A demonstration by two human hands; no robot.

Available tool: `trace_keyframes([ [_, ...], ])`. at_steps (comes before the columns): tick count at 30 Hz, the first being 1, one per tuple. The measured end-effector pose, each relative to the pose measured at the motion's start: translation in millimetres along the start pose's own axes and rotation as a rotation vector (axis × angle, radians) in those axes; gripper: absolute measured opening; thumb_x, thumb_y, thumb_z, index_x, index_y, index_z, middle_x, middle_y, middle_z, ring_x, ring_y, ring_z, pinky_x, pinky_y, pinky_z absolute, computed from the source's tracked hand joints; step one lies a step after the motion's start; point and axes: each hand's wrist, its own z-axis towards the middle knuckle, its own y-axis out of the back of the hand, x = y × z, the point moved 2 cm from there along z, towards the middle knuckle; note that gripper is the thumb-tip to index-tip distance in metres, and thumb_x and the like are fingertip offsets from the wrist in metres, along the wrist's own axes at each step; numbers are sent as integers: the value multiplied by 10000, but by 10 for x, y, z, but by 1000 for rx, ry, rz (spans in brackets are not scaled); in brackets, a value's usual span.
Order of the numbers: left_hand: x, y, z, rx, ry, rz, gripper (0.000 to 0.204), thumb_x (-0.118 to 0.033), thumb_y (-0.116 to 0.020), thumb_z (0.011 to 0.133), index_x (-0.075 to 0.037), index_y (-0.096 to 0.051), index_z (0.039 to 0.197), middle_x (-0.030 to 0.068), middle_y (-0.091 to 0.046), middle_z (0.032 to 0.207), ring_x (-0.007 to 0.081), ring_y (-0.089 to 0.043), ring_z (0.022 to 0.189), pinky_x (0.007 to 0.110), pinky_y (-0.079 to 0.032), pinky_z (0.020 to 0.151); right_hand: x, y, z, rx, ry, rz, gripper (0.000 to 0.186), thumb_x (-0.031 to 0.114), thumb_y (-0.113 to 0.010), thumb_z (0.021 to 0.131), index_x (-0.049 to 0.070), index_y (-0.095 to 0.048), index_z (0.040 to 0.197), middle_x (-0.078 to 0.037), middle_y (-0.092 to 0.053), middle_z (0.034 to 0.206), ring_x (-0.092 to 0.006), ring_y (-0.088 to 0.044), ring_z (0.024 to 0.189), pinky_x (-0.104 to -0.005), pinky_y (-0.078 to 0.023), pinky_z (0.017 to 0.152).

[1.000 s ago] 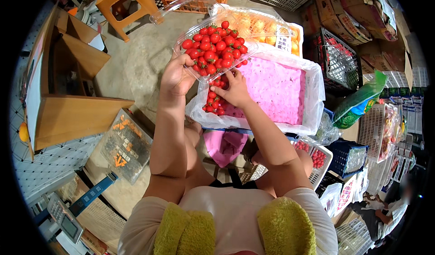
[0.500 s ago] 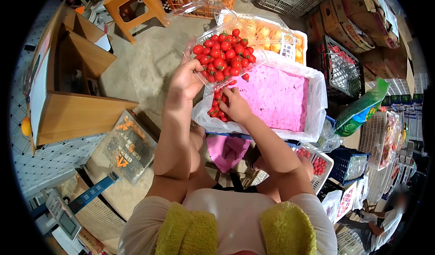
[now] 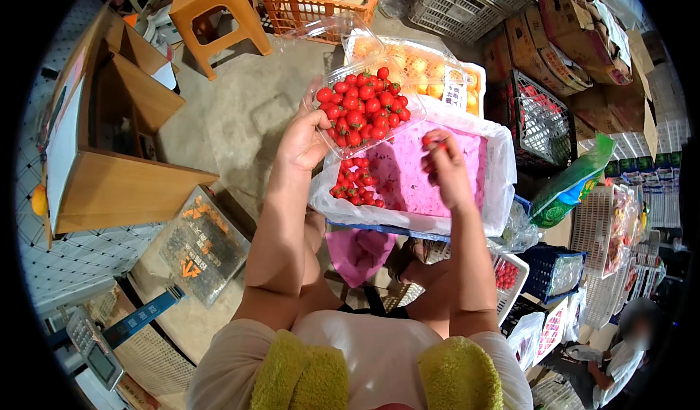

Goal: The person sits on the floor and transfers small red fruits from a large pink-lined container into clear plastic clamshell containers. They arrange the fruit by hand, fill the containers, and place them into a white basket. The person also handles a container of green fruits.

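My left hand (image 3: 306,139) grips the near left edge of a clear plastic clamshell box (image 3: 399,129), its lid (image 3: 337,31) folded back. Red cherry tomatoes (image 3: 361,107) are heaped inside it. Below and right of the box lies a shallow crate lined with white plastic (image 3: 500,173) and a pink sheet (image 3: 412,191). Loose cherry tomatoes (image 3: 354,184) cluster at the crate's left end. My right hand (image 3: 450,166) is raised above the crate's right part, fingers curled around cherry tomatoes (image 3: 429,141); how many is partly hidden.
Beyond the crate sits a tray of orange fruit (image 3: 419,64). An orange stool (image 3: 219,13) and an orange basket (image 3: 321,9) stand at the far side. Wooden furniture (image 3: 131,188) is at left; cartons (image 3: 583,34) and a black crate (image 3: 539,115) are at right. A person (image 3: 620,362) sits lower right.
My right hand has lifted from the loose tomatoes and moved right, now carrying cherry tomatoes. My left hand keeps holding the box in nearly the same place.
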Motion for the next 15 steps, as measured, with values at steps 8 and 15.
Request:
trace_keyframes([
  [8,36,-148,-27,51,41,60,861,104,-357,704,-213,-209,1491,148,-365,1442,344,-455,1275,569,-420,1017,995,-635,312,-12,784,-710,314,209,-639,868,62,-561,1134,-192,-600,1031,-332,-606,967,-386,-491,839],
  [15,22,-2,-1,104,24,22,835,81,-358,726,-198,-193,1496,149,-356,1447,351,-423,1297,584,-396,1027,1089,-523,215,-121,870,-597,293,183,-634,872,49,-566,1124,-179,-612,1035,-299,-615,985,-359,-486,864],
])
